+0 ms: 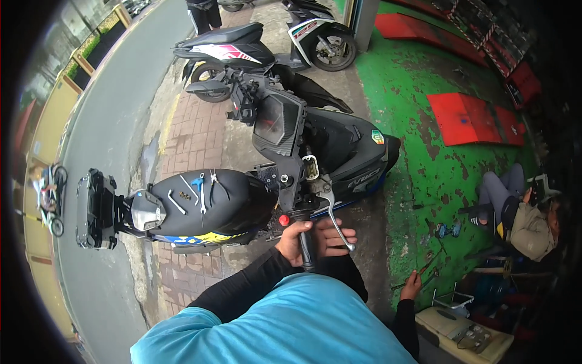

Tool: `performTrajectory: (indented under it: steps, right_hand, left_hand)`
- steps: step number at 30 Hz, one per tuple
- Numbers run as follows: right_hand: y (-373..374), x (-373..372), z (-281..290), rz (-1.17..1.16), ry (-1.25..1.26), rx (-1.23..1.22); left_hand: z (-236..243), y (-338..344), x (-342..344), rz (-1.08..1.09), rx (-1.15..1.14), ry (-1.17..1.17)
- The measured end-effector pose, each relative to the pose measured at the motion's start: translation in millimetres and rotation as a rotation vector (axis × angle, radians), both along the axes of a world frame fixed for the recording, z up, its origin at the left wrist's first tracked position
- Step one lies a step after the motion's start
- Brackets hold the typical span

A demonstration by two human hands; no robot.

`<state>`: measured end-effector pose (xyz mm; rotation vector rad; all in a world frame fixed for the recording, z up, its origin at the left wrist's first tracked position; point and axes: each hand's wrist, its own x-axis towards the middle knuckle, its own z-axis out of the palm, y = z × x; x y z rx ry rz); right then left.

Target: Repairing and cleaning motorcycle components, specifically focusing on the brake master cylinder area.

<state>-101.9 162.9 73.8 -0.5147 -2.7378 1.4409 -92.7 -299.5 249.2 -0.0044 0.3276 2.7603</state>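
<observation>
My left hand (291,245) comes round the black handlebar grip (307,250) of a dark scooter (345,145). Its thumb lies by the grip and its fingers stretch out beneath the silver brake lever (331,209). Beyond the lever's pivot, an uncovered brake fluid reservoir (311,168) shows a pale inside. A red round piece (284,220) sits beside the grip. Away to the right, my right hand (412,286) is closed around a slim dark tool (431,262), whose kind I cannot make out. The scooter's black seat (237,197) carries bent metal keys (177,204), a blue-handled tool (198,184), pliers (219,185) and small brass-coloured parts (184,196).
Other scooters (227,45) stand beyond this one. A person (530,224) sits on the green floor (403,212) at right, near scattered tools (447,229). Red ramps (476,120) lie farther back. At lower right is a beige box (464,333); a road (109,133) runs along the left.
</observation>
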Motion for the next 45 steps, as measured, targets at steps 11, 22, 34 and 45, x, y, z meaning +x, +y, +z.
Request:
performTrajectory:
  steps: [11,22,34,45]
  right_hand:
    - [-37,245,20,-0.432,-0.074,0.096]
    - [-70,318,16,-0.591,-0.168,0.375]
    - [-82,314,21,-0.596,-0.188,0.391]
    - [-89,294,29,-0.551,-0.278,0.291]
  left_hand:
    - [-10,1,-2,0.022,0.022,-0.138]
    - [28,5,-5,0.042,-0.126,-0.171]
    - [-13,-4,-1,0.08,-0.206,-0.152]
    - [6,-1,-7,-0.035,-0.113,-0.06]
